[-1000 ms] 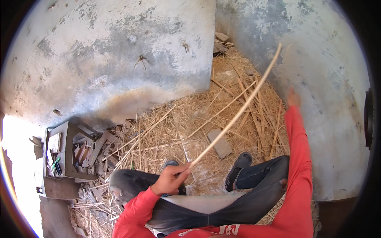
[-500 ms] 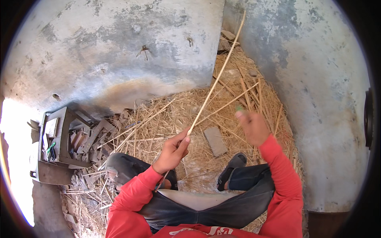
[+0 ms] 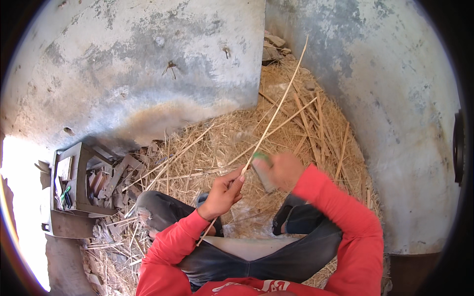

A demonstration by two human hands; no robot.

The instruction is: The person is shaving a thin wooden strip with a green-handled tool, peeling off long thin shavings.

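My left hand [image 3: 220, 195] is closed around the lower part of a long, thin, pale wooden stick [image 3: 277, 111]. The stick slants up and away to the right, and its short lower end comes out below the hand, over my leg. Close to the right of the stick, just beyond my left hand, is my right hand [image 3: 285, 170], blurred by motion. Its fingers are closed on a small green thing [image 3: 261, 156] whose kind I cannot make out. Whether this green thing touches the stick is not plain.
Straw, shavings and loose wooden strips [image 3: 320, 126] cover the floor. A grey block [image 3: 266, 183] lies partly behind my right hand. A wooden stool-like frame [image 3: 74, 185] on its side stands at left, beside broken wood pieces. Worn walls [image 3: 197, 74] close in ahead and right.
My right hand has moved left and slightly down to beside the stick, bringing the green thing with it. The stick's far end sits lower, and more of its near end shows below my left hand.
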